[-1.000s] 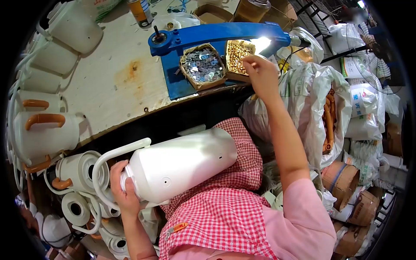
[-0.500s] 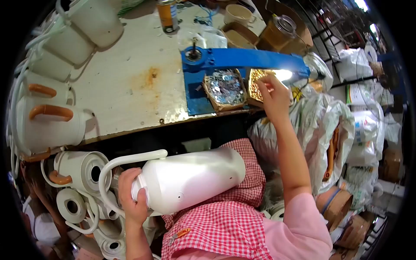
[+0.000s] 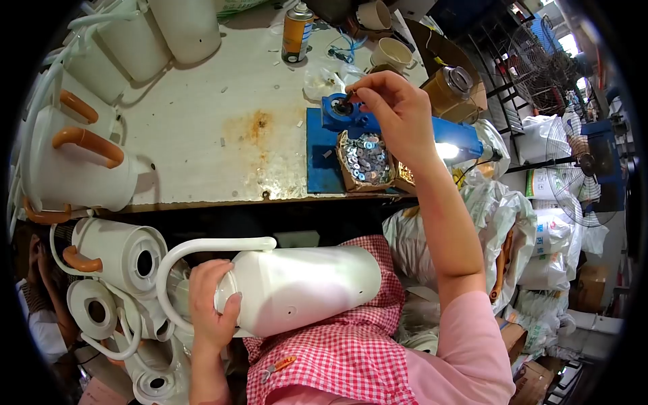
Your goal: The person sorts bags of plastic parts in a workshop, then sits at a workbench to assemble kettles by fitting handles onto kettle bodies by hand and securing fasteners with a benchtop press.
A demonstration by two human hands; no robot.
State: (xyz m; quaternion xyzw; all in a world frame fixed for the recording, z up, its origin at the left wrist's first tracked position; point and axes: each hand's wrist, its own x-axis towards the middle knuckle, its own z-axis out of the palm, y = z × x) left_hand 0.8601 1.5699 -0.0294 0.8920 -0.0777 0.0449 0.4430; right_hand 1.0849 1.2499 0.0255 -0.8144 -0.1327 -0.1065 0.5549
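Note:
A white jug body (image 3: 310, 287) with a long curved white handle lies sideways across my lap. My left hand (image 3: 212, 297) is closed around its neck end. Over the round end of a blue machine arm (image 3: 451, 132), my right hand (image 3: 399, 111) has thumb and forefinger pinched together at a dark upright pin (image 3: 344, 102). Anything small between those fingertips is hidden. Below the wrist sit a box of grey metal washers (image 3: 364, 158) and a box of small gold-coloured parts (image 3: 406, 174), partly covered by my forearm.
White jugs with orange handles (image 3: 88, 145) stand along the table's left side. More jug bodies (image 3: 118, 256) are stacked at lower left. A spray can (image 3: 297, 32) and a cream cup (image 3: 393, 54) stand farther back. White sacks (image 3: 466, 223) and a fan (image 3: 570, 169) are at right.
My right hand has gone from the box of gold-coloured parts leftward and up to the pin on the blue arm. My left hand keeps its hold on the jug body. The view has shifted slightly.

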